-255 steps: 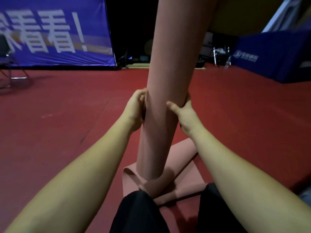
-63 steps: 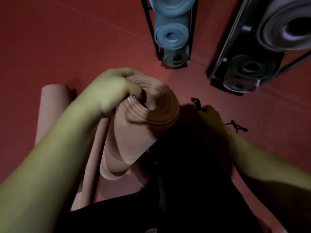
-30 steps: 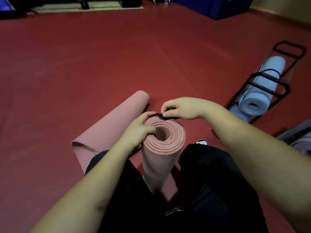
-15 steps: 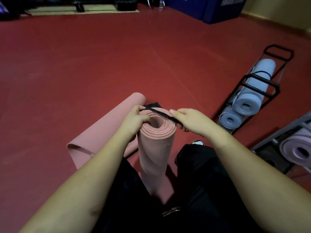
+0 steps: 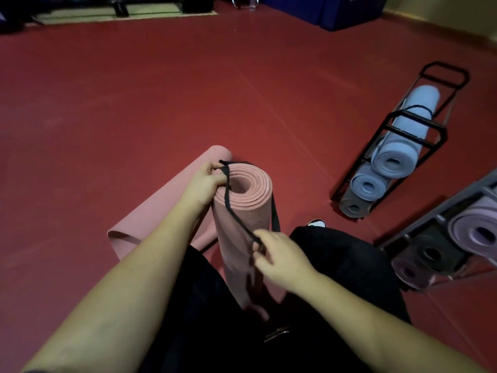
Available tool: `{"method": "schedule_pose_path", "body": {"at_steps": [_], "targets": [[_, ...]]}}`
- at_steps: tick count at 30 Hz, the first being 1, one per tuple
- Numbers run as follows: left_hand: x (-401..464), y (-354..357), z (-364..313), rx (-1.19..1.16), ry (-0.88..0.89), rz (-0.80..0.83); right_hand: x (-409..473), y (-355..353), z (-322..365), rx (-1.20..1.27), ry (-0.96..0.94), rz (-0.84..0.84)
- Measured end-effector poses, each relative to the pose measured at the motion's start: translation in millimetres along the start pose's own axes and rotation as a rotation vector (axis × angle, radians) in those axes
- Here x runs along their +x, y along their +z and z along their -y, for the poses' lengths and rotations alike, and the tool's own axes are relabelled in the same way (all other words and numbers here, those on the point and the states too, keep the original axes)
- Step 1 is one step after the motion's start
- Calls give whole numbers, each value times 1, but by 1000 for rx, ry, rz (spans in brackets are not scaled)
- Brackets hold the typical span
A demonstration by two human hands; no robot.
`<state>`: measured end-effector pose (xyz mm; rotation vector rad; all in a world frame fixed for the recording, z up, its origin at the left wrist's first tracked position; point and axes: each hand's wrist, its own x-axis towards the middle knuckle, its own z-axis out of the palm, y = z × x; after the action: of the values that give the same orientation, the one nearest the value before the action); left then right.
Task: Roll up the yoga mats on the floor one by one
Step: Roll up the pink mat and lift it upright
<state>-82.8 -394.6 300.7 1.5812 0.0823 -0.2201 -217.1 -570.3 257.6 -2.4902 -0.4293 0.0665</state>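
Left hand (image 5: 204,184) gripping, right hand (image 5: 282,258) pinching; forearms extended.

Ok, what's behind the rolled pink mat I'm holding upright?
Behind the rolled pink mat, a second pink mat lies loosely rolled on the red floor. The left hand and the upright roll cover part of it, so how far it extends is hidden.

The foot of the rolled pink mat (image 5: 242,232) drops out of sight between the dark trouser legs, and the right hand (image 5: 282,258) covers the spot where the black strap (image 5: 233,211) is pinched, so the strap's end there can't be made out. The left hand (image 5: 205,184) hides its fingertips behind the roll's rim, while the second pink roll (image 5: 166,208) lies partly behind that forearm. Over at the right edge, the grey rack (image 5: 441,219) and its purple mats (image 5: 476,230) get sliced off by the frame, and the far-wall gear is too dim to tell.
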Motion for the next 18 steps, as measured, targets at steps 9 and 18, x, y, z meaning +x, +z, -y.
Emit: {"method": "schedule_pose_path", "body": {"at_steps": [9, 18], "targets": [[-1, 3, 6, 7, 24, 28, 43, -42, 1, 411, 658, -97], [-4, 6, 17, -60, -34, 32, 72, -66, 23, 550, 905, 96]]}}
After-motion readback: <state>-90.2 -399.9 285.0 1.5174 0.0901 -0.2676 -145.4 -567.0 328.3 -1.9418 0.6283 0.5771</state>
